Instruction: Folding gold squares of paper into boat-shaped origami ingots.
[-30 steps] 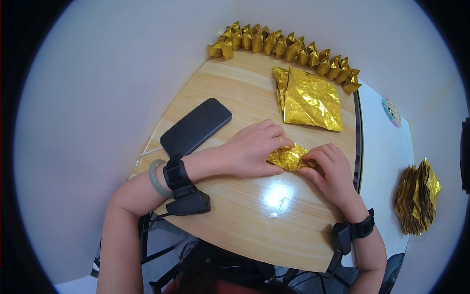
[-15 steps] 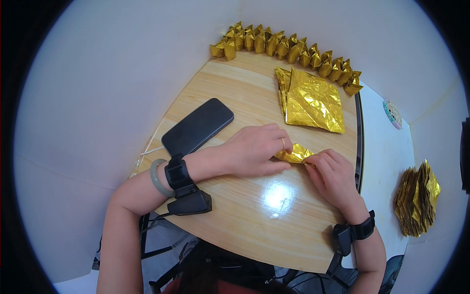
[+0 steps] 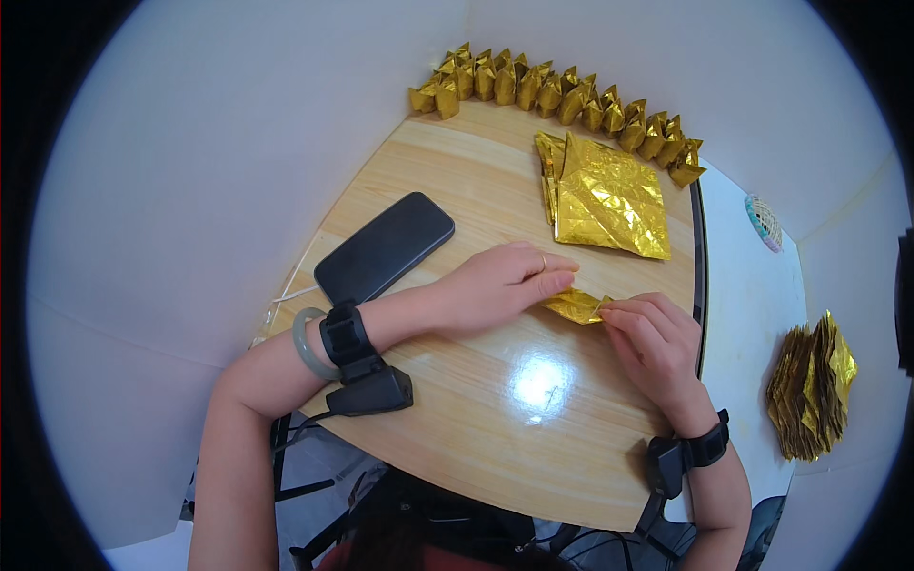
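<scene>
A small folded piece of gold foil paper point(image 3: 575, 305) is held low over the wooden table, between my two hands. My left hand point(image 3: 500, 285) is closed at its left end, thumb against the index finger, and covers that part. With thumb and fingertips, my right hand point(image 3: 653, 344) pinches the right end. Just beyond my hands lies a stack of flat, creased gold foil sheets point(image 3: 614, 198).
Along the table's far edge stands a row of folded gold foil pieces point(image 3: 549, 96). A dark phone point(image 3: 385, 247) with a white cable lies left. On the white surface at right are a bundle of gold foil pieces point(image 3: 809, 388) and a small woven item point(image 3: 764, 223).
My left thumb has come up against the index finger, and the left fingers have straightened. The foil paper has tilted and shifted slightly toward me. My right hand keeps its pinch.
</scene>
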The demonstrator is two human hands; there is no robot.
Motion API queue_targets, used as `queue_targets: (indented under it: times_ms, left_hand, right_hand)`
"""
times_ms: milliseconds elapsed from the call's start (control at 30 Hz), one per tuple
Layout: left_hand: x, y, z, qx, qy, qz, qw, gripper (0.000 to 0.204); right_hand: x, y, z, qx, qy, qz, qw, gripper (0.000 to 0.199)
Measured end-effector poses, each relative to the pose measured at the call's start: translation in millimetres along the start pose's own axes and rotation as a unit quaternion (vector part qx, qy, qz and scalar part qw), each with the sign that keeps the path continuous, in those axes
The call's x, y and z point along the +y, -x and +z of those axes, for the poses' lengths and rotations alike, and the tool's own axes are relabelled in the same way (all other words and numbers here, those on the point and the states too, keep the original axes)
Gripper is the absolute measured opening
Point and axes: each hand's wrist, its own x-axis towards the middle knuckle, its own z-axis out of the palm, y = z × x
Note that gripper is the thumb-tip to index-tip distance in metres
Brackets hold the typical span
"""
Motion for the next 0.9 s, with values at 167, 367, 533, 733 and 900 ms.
queue_targets:
  times_ms: [167, 367, 533, 733, 900]
  left_hand:
    - [-7, -3, 3, 0.027, 0.169, -0.019, 0.985, 0.043]
    - [11, -6, -13, -0.079, 0.44, -0.188, 0.874, 0.037]
    - [11, -5, -5, -0.038, 0.341, -0.13, 0.93, 0.054]
    - [4, -5, -11, -0.078, 0.702, -0.114, 0.699, 0.056]
    - [-4, -7, -13, -0.079, 0.665, -0.084, 0.738, 0.052]
  right_hand:
    - [1, 2, -6, 0.02, 0.019, -0.047, 0.999, 0.02]
    - [0, 4, -10, 0.066, 0.031, -0.056, 0.996, 0.022]
    - [-1, 5, -12, 0.065, 0.041, -0.061, 0.995, 0.022]
    - [-2, 4, -12, 0.064, 0.044, -0.066, 0.995, 0.022]
    - [-2, 5, -11, 0.058, 0.048, -0.068, 0.995, 0.022]
